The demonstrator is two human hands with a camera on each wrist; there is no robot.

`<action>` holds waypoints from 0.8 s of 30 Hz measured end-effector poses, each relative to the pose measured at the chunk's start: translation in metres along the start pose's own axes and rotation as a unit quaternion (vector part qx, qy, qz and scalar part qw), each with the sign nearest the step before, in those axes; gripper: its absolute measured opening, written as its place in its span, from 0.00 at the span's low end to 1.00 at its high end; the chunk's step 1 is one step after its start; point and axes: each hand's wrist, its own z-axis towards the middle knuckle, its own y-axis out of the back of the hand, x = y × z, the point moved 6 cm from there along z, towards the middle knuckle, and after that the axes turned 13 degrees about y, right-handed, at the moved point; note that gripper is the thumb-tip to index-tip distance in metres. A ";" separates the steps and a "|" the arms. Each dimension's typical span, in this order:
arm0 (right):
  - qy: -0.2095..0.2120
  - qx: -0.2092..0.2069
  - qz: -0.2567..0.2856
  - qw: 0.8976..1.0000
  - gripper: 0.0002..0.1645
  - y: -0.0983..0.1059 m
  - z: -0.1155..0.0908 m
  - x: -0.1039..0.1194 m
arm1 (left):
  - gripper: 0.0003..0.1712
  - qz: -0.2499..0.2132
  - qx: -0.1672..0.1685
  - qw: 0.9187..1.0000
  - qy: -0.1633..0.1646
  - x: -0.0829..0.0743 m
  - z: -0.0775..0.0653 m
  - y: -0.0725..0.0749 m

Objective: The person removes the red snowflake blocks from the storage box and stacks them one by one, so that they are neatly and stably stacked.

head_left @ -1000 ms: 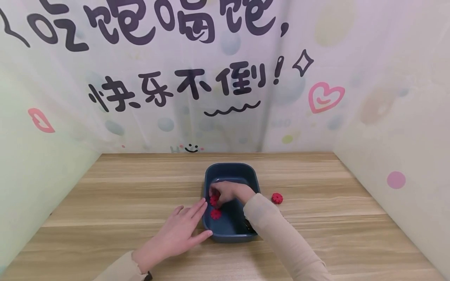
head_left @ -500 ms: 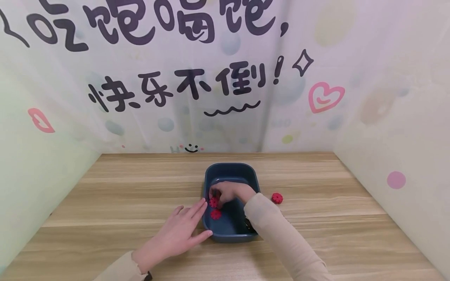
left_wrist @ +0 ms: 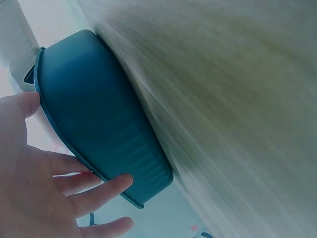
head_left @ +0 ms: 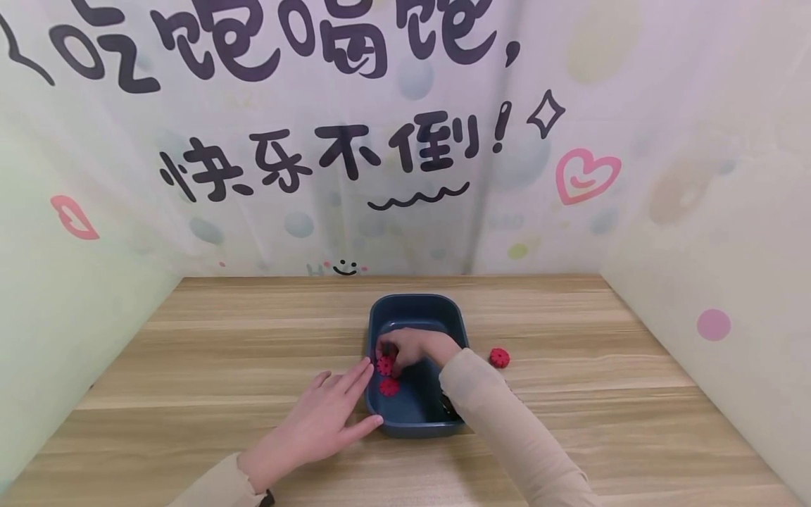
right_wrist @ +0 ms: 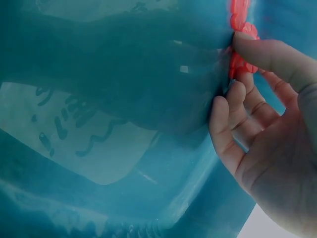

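Note:
A dark blue rectangular bin (head_left: 415,431) stands on the table. My left hand (head_left: 323,422) rests against its left side with fingers extended; in the left wrist view the thumb and fingertips touch the bin's rim (left_wrist: 64,136). My right hand (head_left: 408,345) reaches down inside, at the bin's left wall. In the right wrist view, its thumb and fingers pinch a red notched disc (right_wrist: 242,62) close to the bin floor. Right beside that lies a second red disc (right_wrist: 239,14). The head view shows a red disc (head_left: 389,387) flat on the floor of the bin, nearer to me.
Another red notched disc (head_left: 499,358) lies on the wooden table (head_left: 266,338), just right of the bin. Behind the table hangs a white printed curtain (head_left: 405,232), and pale panels close off both sides. My right sleeve (head_left: 507,422) covers part of the bin's right side.
Almost nothing differs. The red disc at my right fingers sits very slightly nearer to me than a second ago. The left hand and the bin have stayed put.

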 end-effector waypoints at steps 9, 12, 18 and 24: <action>0.010 -0.002 0.002 1.000 0.17 0.000 -0.001 0.002 | 0.42 -0.002 0.005 1.000 0.000 0.000 0.001 0.000; 0.013 -0.003 0.012 1.000 0.16 0.000 -0.001 0.003 | 0.41 -0.003 0.005 1.000 0.001 -0.001 0.001 0.000; 0.014 -0.001 0.054 0.998 0.19 -0.001 -0.002 0.004 | 0.41 -0.002 0.006 1.000 0.002 -0.001 0.001 0.000; 0.011 0.005 0.066 0.998 0.19 -0.001 -0.003 0.003 | 0.41 -0.003 0.011 1.000 0.007 0.000 0.001 0.000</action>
